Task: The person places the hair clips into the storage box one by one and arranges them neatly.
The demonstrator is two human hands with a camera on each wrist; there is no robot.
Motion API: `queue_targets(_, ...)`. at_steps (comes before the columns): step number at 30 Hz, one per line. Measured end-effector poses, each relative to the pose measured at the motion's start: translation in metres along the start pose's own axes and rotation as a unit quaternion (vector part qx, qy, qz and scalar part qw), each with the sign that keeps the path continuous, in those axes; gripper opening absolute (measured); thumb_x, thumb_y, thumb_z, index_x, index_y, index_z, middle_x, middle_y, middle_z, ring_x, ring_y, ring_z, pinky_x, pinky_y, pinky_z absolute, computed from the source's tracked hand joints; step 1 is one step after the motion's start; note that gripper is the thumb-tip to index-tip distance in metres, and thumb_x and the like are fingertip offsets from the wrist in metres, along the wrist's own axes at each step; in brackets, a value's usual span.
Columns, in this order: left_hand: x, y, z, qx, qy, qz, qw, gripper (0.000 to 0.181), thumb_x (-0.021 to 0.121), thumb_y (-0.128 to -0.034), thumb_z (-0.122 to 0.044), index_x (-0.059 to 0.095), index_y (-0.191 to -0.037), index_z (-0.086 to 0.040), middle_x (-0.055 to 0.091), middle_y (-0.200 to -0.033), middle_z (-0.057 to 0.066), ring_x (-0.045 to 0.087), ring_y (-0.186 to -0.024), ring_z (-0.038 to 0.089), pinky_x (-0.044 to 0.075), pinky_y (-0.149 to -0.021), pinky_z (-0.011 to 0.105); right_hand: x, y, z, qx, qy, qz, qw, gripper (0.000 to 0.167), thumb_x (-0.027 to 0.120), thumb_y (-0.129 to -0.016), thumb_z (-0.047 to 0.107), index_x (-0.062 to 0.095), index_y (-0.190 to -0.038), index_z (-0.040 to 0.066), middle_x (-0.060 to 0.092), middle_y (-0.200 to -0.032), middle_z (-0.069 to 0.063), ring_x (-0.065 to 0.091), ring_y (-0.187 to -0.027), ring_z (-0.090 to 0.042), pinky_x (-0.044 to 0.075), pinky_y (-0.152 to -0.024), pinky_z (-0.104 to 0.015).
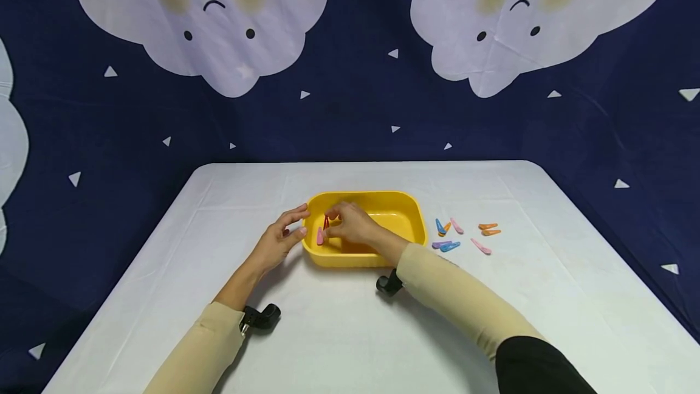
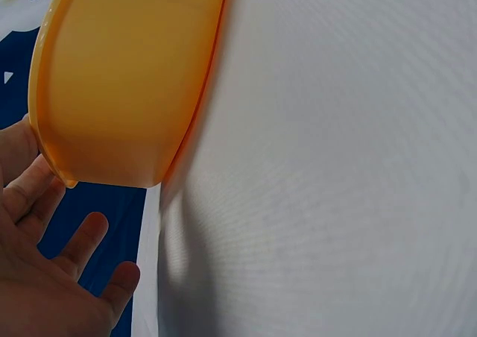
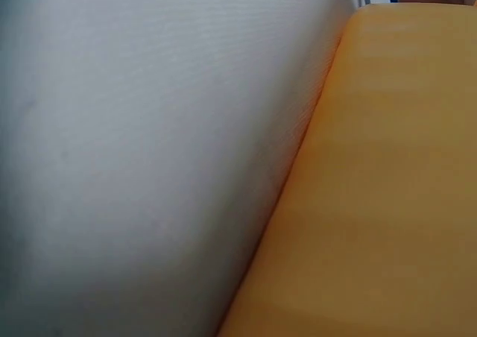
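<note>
A yellow tray (image 1: pixel 363 262) stands on the white table, its outer wall (image 2: pixel 119 91) large in the left wrist view. The left hand (image 1: pixel 276 245) touches the tray's left rim, its fingers (image 2: pixel 82 244) spread and relaxed. Reaching inside the tray, the right hand (image 1: pixel 352 224) pinches a red hair clip (image 1: pixel 326 222) near the left end. A pink clip (image 1: pixel 320 236) lies beside it in the tray. The right wrist view has only the tray's side (image 3: pixel 387 173), with the right hand out of sight.
Right of the tray lie loose clips: blue (image 1: pixel 440 227), purple (image 1: pixel 441 244), pink (image 1: pixel 481 247) and orange (image 1: pixel 491 232) ones among them. Behind the white table (image 1: pixel 350 333) hangs a dark blue cloth (image 1: pixel 350 108) with clouds. Each wrist carries a black camera.
</note>
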State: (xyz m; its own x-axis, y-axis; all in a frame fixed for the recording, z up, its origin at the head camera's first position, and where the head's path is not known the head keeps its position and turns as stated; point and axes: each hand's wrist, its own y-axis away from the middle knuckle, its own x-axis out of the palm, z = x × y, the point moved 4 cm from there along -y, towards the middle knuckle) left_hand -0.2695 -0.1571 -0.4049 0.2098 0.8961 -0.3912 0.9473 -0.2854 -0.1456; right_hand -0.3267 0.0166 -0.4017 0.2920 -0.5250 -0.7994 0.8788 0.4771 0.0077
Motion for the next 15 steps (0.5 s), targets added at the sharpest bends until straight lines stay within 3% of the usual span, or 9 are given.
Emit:
queue_targets(6,0.0002,0.0005,0.001,-0.005,0.0,0.0,1.0,0.041,0.052,-0.0971,-0.018,0.047,-0.135,-0.003,0.032,-0.154,0.007,0.019,-0.146,0.032,0.017,-0.113,0.062,0.0034,-0.003,-0.0029,0.008,0.014,0.009,0.9998,0.05,0.076,-0.078,0.03,0.063,-0.121,0.008,0.063,-0.116,-0.007,0.054,-0.109,-0.023,0.044,-0.099,-0.036)
queue_targets(15,0.0008,-0.0004,0.0003,0.001,0.004,-0.004,1.0,0.041,0.052,-0.0969,-0.017,0.047,-0.135,-0.003,0.032,-0.154,0.006,0.019,-0.146,0.031,0.017,-0.113,0.062,0.0058,-0.0013,0.0001,-0.012,0.064,0.02,0.9977,0.049,0.076,-0.079,0.033,0.065,-0.119,0.009,0.066,-0.112,-0.004,0.05,-0.104,-0.021,0.04,-0.095,-0.033)
